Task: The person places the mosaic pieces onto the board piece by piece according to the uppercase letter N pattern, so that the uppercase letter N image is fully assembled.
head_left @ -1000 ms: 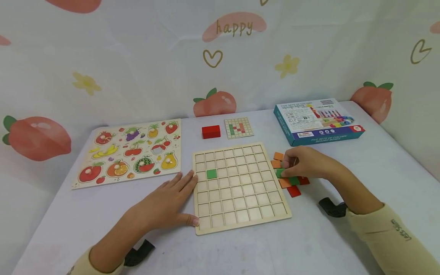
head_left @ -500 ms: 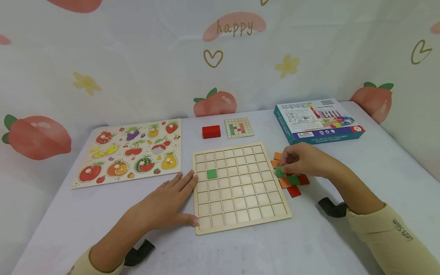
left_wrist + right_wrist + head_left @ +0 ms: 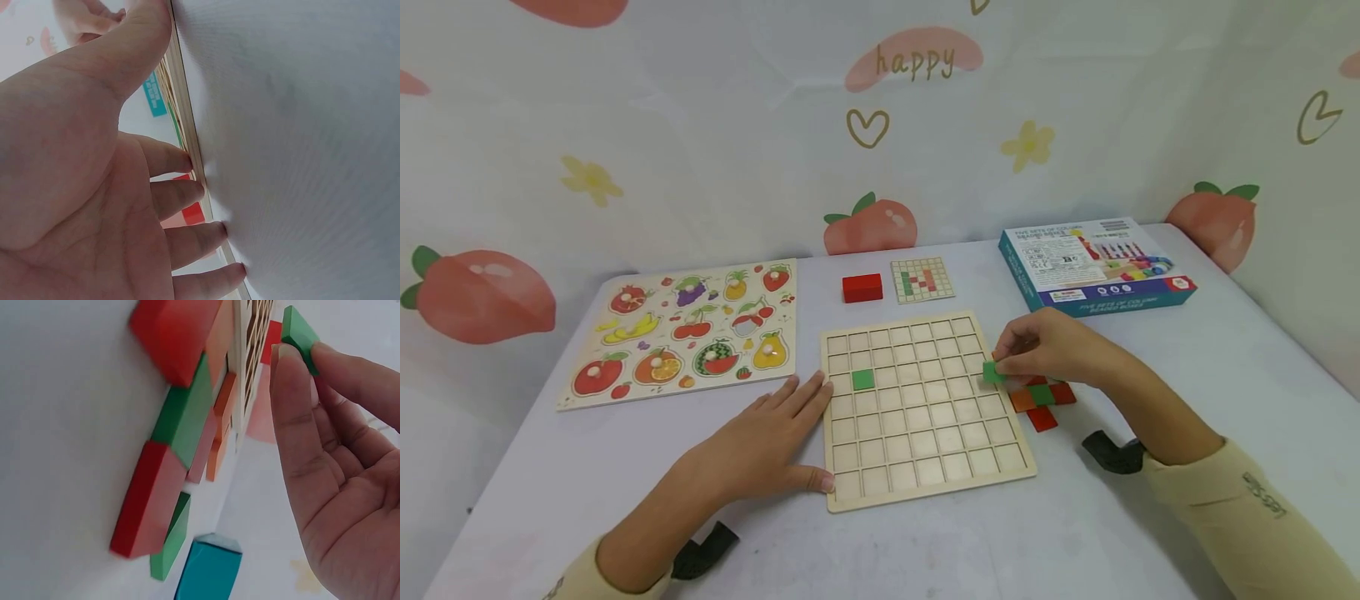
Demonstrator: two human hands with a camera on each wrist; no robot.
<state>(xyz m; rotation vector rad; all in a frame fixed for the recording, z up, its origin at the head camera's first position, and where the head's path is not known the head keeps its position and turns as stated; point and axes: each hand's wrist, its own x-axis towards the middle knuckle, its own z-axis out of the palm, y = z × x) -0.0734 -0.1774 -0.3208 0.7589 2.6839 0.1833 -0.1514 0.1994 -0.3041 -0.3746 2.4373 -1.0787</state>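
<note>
The left hand [image 3: 756,450] lies with straight fingers along the near-left edge of a square wooden grid board [image 3: 921,450]. Its fingertips and thumb touch the board's edge in the left wrist view. One green tile [image 3: 862,379] sits in a cell on the board's left part. Between thumb and fingertips, the right hand [image 3: 1056,350] pinches another green tile [image 3: 298,337], raised off the table and overlapping the board's right edge in the head view. Beneath and beside that hand are loose tiles, among them a green tile [image 3: 1042,395], a red tile [image 3: 1041,418] and an orange tile [image 3: 1022,401].
Behind the board stand a red block [image 3: 862,288] and a small card [image 3: 922,279] with a coloured grid pattern. A fruit puzzle board [image 3: 787,333] lies at the left. At the back right is a teal and white box [image 3: 1105,305]. A printed curtain hangs behind the table.
The right hand has picked a green tile out of the loose tiles and moved it left to the board's right edge. The left hand has stayed in place.
</note>
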